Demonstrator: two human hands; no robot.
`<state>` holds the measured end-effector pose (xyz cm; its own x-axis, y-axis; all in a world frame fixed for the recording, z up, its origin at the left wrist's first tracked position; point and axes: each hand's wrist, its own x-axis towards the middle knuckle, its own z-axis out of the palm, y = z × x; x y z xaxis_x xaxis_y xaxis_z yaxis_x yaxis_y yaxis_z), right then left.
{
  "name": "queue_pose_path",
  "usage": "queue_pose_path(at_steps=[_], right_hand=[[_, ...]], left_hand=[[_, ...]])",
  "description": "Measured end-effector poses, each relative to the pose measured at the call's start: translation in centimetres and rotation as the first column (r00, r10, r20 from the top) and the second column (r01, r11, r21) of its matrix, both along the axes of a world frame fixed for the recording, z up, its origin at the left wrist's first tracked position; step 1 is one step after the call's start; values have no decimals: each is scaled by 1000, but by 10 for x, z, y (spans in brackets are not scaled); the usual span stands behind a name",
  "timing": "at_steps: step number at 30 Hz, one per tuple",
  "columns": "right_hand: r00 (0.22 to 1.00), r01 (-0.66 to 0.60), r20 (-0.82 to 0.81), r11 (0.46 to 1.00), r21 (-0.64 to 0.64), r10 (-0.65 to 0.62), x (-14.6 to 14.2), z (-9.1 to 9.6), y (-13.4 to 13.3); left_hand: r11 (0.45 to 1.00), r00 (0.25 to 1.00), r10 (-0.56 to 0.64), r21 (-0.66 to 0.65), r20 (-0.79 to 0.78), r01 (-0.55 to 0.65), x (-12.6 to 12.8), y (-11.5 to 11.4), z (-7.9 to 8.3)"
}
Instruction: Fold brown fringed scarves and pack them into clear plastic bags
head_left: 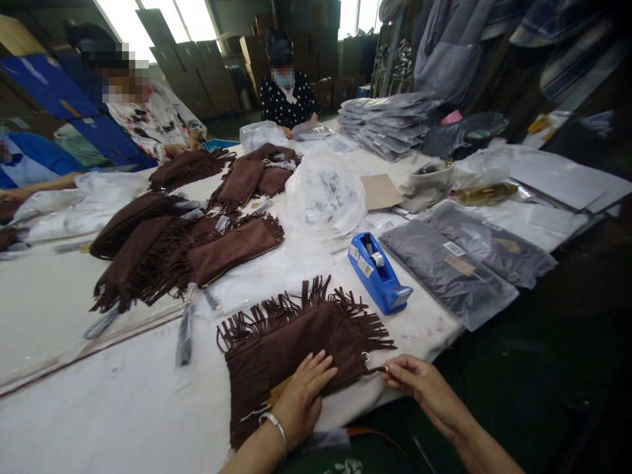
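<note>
Part of the brown fringed bag point(306, 339) out of sight beneath the left hand point(305, 394)

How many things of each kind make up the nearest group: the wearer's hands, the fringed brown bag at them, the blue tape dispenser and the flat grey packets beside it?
Hands, left hand and right hand: 2
Fringed brown bag: 1
Blue tape dispenser: 1
Flat grey packets, front packet and back packet: 2
Total: 6

The left hand point(305, 395) lies palm down, fingers point(320, 365) extended and slightly spread; the right hand point(413, 380) pinches, its bare forearm point(486, 442) angled from below.
</note>
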<state>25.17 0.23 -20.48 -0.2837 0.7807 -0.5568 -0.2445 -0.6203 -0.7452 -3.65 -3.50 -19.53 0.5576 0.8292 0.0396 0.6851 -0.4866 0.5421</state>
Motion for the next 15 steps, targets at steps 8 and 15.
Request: queue_pose_path(at_steps=[8,15], right_hand=[[1000,2,-25,987,-158,-6,3,11,3],[993,-71,91,992,-103,81,4,14,3]], left_hand=[[1000,1000,11,-4,17,-11,2,1,6],[1000,1000,-4,-7,12,4,1,1,1]])
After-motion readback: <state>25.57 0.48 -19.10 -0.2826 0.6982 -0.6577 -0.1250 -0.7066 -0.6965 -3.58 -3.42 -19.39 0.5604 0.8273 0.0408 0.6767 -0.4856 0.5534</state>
